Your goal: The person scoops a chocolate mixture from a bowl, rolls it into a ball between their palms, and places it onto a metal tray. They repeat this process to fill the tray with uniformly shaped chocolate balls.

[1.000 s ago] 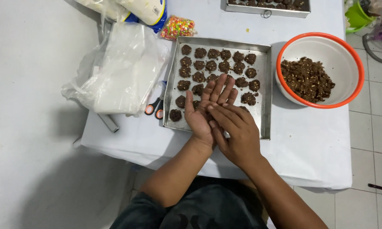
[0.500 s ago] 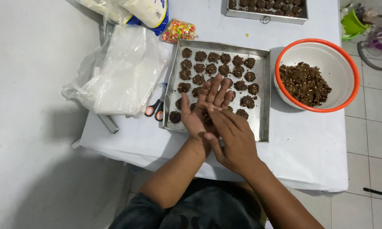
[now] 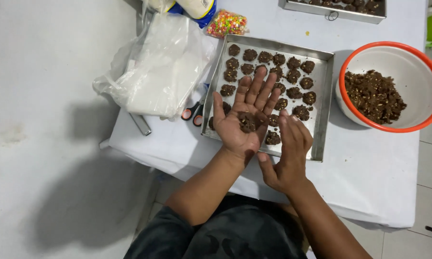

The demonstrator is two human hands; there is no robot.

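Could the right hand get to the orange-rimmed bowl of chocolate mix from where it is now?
Probably yes. The right hand is empty, above the tray's near right corner, and the bowl sits open just beyond the tray's right side with only bare tablecloth between.

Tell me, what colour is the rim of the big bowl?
Orange-red; the bowl is white inside, seen clearly in the head view.

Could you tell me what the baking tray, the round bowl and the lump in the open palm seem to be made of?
Baking tray: bare metal, probably aluminium or steel, judging by its dull silver sheen.
Round bowl: likely plastic, smooth white inside with an orange rim.
Lump on the left hand: dark brown, coarse, crumbly dough, apparently chocolate, like the mix in the bowl.
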